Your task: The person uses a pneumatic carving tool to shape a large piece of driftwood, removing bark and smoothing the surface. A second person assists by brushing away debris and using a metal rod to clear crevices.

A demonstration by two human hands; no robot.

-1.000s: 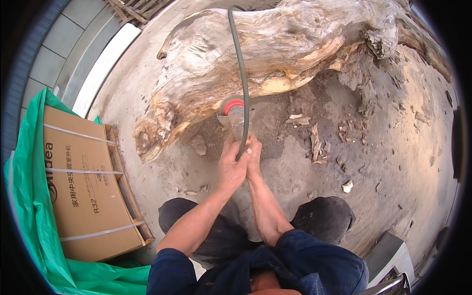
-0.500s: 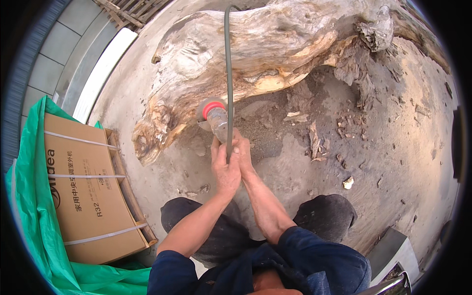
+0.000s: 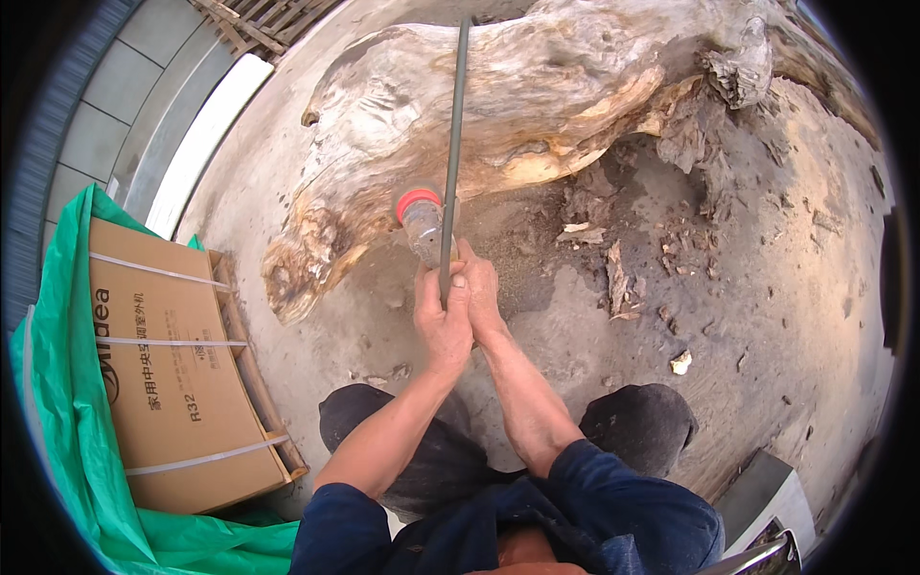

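Note:
My left hand (image 3: 442,324) and my right hand (image 3: 482,292) are closed together round the rear of an angle grinder (image 3: 423,233). The grinder has a worn grey body and a red ring at its disc (image 3: 419,199). Its disc end is against or just over the lower left side of a large weathered log (image 3: 383,105); whether they touch I cannot tell. From my hands a dark green power cord (image 3: 458,125) runs away across the log. My fingers hide most of the grinder's handle.
Loose bark pieces (image 3: 618,278) and dust lie on the concrete right of my hands. At left stands a strapped cardboard box (image 3: 182,383) on a wooden pallet, partly wrapped in green sheeting (image 3: 67,402). A white beam (image 3: 216,134) lies behind it.
The cord has straightened, its far part shifting right. The grinder and both hands sit slightly further right in view, with the grip kept.

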